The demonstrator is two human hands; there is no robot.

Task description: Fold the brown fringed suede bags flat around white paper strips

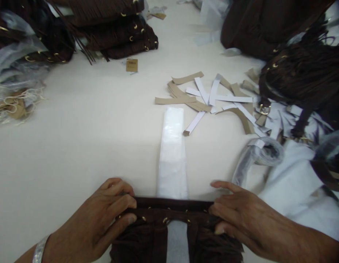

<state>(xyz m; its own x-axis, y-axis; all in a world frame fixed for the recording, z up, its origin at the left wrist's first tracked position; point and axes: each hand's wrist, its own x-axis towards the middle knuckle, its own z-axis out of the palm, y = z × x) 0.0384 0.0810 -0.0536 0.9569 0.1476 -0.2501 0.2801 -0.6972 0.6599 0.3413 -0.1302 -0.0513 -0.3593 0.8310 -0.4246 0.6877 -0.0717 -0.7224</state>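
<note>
A dark brown fringed bag (155, 233) with gold eyelets along its top edge lies at the bottom middle. My left hand (103, 213) pinches the left end of that edge between thumb and fingers. At the right end, my right hand (240, 219) grips the edge too, its index finger sticking out. From beneath the bag's far side a folded white plastic strip (173, 153) runs away from me across the table. A pale grey-white strip (177, 241) lies over the bag's middle. The bag's lower part is out of frame.
Paper strips (204, 96) lie scattered on the white table (84, 146). Rolled clear plastic (268, 151) and white cloth (292, 182) are at right. Brown bags are stacked (114, 29) back left and piled (295, 69) right. A cardboard tag (131, 65) and stringed tags (17, 107) lie left.
</note>
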